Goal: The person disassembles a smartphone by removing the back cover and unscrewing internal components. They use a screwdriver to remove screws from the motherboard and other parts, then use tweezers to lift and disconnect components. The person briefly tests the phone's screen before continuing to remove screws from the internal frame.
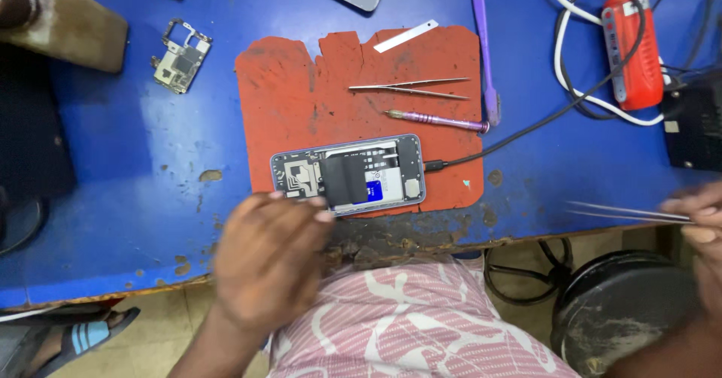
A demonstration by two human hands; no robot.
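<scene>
An opened phone lies back-up on a worn red mat, its battery and boards exposed, with a black cable plugged into its right end. My left hand hovers at the phone's near left corner, fingertips touching or almost touching its edge, holding nothing that I can see. Far to the right, off the table edge, my right hand pinches a pair of metal tweezers with the tips pointing left.
On the mat lie a second pair of tweezers, a purple screwdriver and a thin white strip. A loose circuit board rests on the blue table. A red device with cables sits far right; a black stool stands below.
</scene>
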